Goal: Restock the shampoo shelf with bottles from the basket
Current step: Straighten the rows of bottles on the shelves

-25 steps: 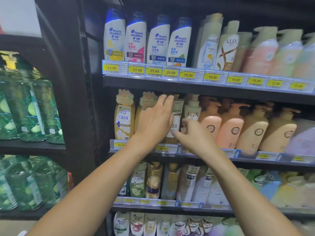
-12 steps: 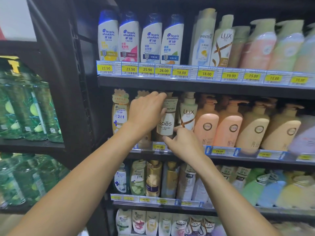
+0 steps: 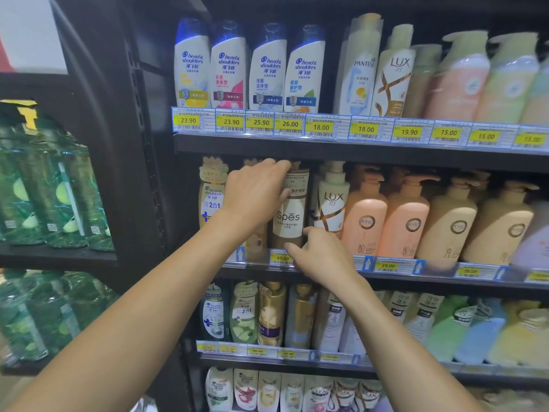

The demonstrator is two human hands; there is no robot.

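A brown and white Spes shampoo bottle [image 3: 289, 217] stands upright on the middle shelf [image 3: 386, 276], between a yellow Head & Shoulders 2-in-1 bottle [image 3: 211, 200] and a white Lux pump bottle [image 3: 331, 200]. My left hand [image 3: 255, 194] wraps the bottle's upper left side, fingers reaching over its neck. My right hand [image 3: 322, 257] is at its base, thumb against the lower right edge and forefinger along the front by the 49.00 price tag [image 3: 282, 258]. The basket is out of view.
Head & Shoulders, Pantene and Lux bottles [image 3: 267, 69] fill the top shelf. Peach and tan pump bottles [image 3: 410, 221] crowd the middle shelf to the right. Lower shelves hold more bottles [image 3: 271, 313]. Green bottles [image 3: 50, 188] sit in the left unit beyond a black upright [image 3: 118, 144].
My left hand has slid left off the front of the Spes bottle, showing its label. My right hand has dropped from the bottle's middle to its base at the shelf edge.
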